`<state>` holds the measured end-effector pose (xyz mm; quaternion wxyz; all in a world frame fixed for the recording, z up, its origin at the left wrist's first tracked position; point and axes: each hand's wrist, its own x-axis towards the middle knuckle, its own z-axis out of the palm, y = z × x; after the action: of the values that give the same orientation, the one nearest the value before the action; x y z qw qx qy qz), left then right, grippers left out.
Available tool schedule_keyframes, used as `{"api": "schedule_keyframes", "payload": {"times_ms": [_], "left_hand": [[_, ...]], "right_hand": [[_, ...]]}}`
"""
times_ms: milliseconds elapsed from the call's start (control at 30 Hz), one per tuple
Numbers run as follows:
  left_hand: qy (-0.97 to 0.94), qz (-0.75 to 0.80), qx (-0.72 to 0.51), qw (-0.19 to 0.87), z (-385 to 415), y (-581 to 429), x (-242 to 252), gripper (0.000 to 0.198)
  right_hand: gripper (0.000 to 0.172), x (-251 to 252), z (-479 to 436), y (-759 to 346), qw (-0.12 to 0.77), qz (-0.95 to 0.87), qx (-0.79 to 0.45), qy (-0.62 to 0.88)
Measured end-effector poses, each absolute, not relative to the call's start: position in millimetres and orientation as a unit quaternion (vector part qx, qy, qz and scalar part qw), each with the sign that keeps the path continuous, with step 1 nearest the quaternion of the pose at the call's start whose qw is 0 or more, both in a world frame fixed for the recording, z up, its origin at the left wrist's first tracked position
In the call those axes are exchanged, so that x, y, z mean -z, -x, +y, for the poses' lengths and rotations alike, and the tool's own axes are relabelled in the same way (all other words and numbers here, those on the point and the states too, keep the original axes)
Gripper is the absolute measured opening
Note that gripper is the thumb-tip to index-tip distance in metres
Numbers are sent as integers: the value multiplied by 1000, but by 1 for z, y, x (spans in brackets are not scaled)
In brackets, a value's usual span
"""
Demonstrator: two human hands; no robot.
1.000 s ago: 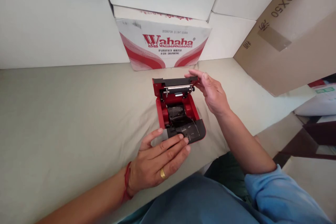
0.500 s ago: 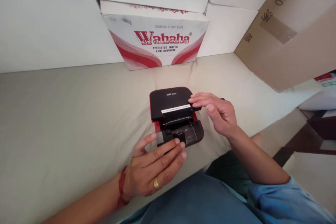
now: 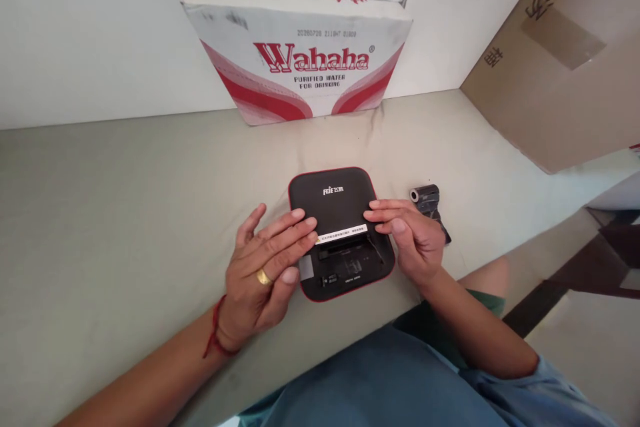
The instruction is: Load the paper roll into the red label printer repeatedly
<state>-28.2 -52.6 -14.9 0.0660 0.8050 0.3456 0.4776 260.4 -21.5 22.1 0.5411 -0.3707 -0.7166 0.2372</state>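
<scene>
A small black receipt printer [image 3: 330, 203] with a red rim lies flat on the pale cloth-covered surface. Its lid carries a white logo and a white warning label strip [image 3: 345, 233]. Below the strip, its dark recessed front part shows small fittings. My left hand [image 3: 267, 263], with a gold ring, rests outstretched fingers on the lid's left side. On the right side, the extended fingers of my right hand [image 3: 410, 230] touch the lid's edge. Neither hand grips anything visible. Next to my right hand is a black roll [image 3: 425, 195] with a pale core, partly hidden behind it.
A white and red water carton [image 3: 320, 60] stands at the back among large white boxes [image 3: 90, 40]. A brown cardboard box [image 3: 560, 67] stands at the right. The surface's front edge runs close to my body.
The printer's lid has come down from slightly raised to flush. My left hand moved from the front part up onto the lid. The black roll has come into view as my right hand shifted.
</scene>
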Motion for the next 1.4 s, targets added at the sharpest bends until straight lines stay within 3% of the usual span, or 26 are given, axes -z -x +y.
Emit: {"api": "schedule_keyframes", "payload": {"times_ms": [167,300,367,500,667,1000,1233,1400], "left_hand": [[-803,337,-487,74,-49,27,17,55],[-779,341,-497,172,-50,27,15,50],[-739,367,-504,255,-50,29,16,63],[-638,370,-493,462,-44,33,22,113],[-564,326,-435,622,-36,37,27,125],[-556,337,-453,611,-40,32,37,126],[-582,325,-445,599,-36,25,38,127],[-605,337,-443,569,-35,27,41,128]], "right_hand": [[36,-22,-22,-258,552,-714,-226,366],[35,-39,-33,-260,504,-752,-228,359],[38,-46,-45,-261,472,-790,-204,333],[34,-46,-69,-268,404,-856,-128,296],[36,-35,-84,-277,385,-865,-101,306],[42,-42,-78,-278,384,-867,-120,295],[24,-58,-66,-279,360,-892,-95,257],[26,-84,-48,-267,336,-870,-147,330]]}}
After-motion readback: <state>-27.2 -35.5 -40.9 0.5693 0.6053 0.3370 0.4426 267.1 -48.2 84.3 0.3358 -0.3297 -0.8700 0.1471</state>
